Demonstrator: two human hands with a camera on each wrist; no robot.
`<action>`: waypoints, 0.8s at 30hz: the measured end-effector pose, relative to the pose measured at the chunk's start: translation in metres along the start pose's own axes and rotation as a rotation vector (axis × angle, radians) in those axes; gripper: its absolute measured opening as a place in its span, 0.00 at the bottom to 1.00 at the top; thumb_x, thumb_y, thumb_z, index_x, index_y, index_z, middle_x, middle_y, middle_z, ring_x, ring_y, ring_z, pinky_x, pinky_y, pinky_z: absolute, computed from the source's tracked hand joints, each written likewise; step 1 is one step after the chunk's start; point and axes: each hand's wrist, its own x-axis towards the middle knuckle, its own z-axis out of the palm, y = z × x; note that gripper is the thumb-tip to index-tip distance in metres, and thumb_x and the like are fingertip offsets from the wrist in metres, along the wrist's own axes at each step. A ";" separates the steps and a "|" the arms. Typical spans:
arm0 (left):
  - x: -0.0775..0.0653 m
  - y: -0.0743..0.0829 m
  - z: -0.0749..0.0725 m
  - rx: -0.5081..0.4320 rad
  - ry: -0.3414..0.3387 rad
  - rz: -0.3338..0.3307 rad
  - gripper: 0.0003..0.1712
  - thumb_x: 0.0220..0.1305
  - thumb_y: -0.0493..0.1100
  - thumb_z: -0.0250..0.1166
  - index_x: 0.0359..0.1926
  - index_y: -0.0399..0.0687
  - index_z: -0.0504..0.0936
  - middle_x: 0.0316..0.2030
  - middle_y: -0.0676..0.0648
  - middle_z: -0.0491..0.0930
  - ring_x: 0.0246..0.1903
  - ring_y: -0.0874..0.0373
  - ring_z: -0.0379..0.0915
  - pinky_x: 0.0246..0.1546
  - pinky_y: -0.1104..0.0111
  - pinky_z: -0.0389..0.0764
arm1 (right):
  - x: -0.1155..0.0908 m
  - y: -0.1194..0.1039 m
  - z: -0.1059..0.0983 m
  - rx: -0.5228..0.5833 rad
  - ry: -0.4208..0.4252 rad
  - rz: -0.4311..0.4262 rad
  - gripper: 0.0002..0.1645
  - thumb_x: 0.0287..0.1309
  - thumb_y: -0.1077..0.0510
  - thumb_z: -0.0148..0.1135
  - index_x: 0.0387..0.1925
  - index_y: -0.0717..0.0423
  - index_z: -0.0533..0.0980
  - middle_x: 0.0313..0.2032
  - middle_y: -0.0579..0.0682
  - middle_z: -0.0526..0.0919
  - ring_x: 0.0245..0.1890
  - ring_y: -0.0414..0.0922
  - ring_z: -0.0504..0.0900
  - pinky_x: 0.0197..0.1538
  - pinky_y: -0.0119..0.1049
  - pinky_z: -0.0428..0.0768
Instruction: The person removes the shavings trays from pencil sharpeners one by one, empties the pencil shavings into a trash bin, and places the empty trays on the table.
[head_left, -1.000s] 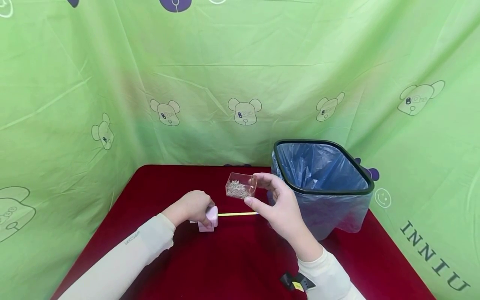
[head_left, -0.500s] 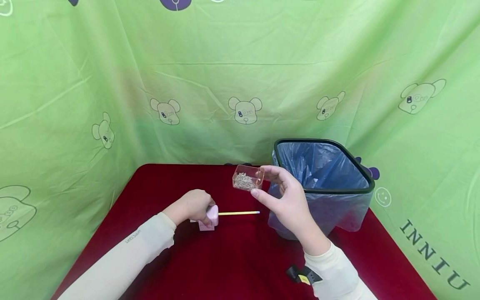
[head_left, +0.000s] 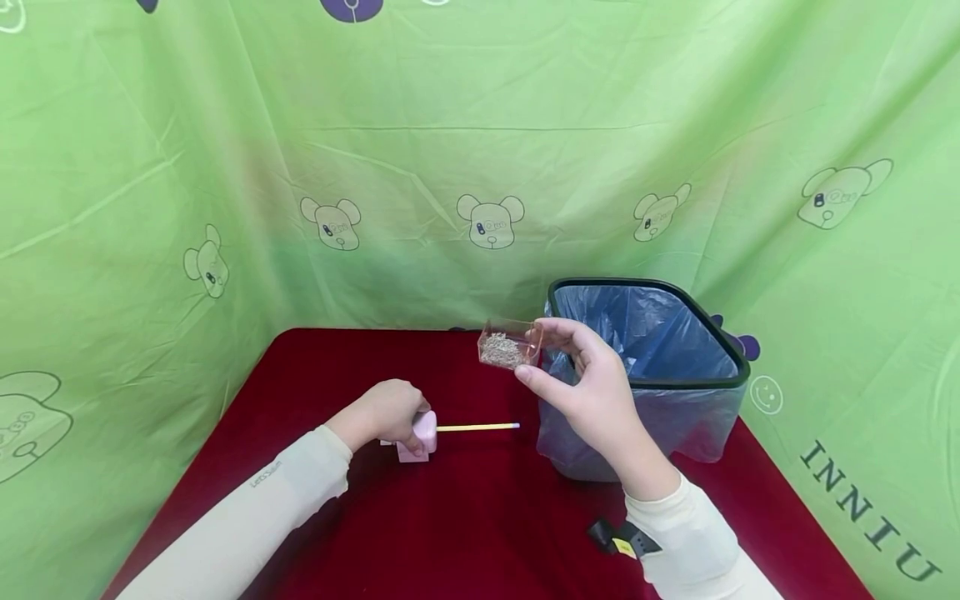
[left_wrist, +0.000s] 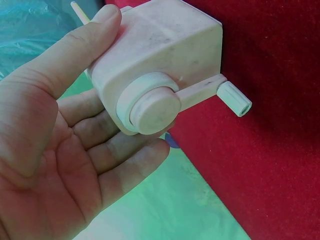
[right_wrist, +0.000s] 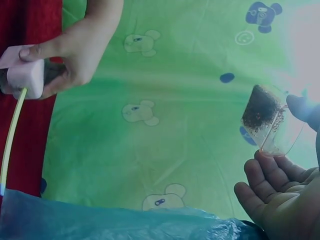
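My left hand [head_left: 392,414] grips a pale pink hand-crank pencil sharpener [left_wrist: 165,40] on the red table. Its crank [left_wrist: 200,92] sticks out at one side in the left wrist view. A yellow pencil [head_left: 476,427] points right from the sharpener's front toward the bin. Raised above the table, my right hand [head_left: 592,379] pinches a clear shavings drawer [head_left: 534,342] by its right end, thumb on the near side and fingers behind. Pale pencil shavings [head_left: 501,350] lie heaped in the drawer, which sits just left of the bin's rim in the head view.
A bin [head_left: 686,383] with a black rim and a bluish plastic liner stands at the right of the red table [head_left: 465,525]. Green cloth [head_left: 412,125] with bear prints hangs around the back and sides. A black strap [head_left: 637,540] circles my right wrist.
My right hand has moved up and to the right with the shavings drawer, nearer the bin, uncovering the pencil's end. The left hand and sharpener have stayed in place.
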 end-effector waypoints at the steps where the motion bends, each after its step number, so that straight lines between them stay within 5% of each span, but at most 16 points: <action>1: 0.000 0.000 0.000 -0.001 0.001 -0.003 0.28 0.38 0.64 0.83 0.39 0.56 0.91 0.23 0.61 0.80 0.29 0.62 0.72 0.38 0.64 0.79 | 0.000 0.000 -0.001 0.001 0.002 -0.006 0.31 0.54 0.60 0.78 0.59 0.53 0.77 0.52 0.46 0.85 0.53 0.40 0.81 0.67 0.36 0.73; 24: -0.001 0.001 -0.001 0.025 0.010 0.009 0.28 0.38 0.64 0.83 0.40 0.55 0.91 0.25 0.60 0.82 0.32 0.60 0.76 0.41 0.62 0.80 | 0.012 -0.001 -0.021 -0.072 0.045 -0.050 0.28 0.56 0.60 0.77 0.58 0.54 0.77 0.51 0.47 0.85 0.52 0.39 0.81 0.63 0.30 0.73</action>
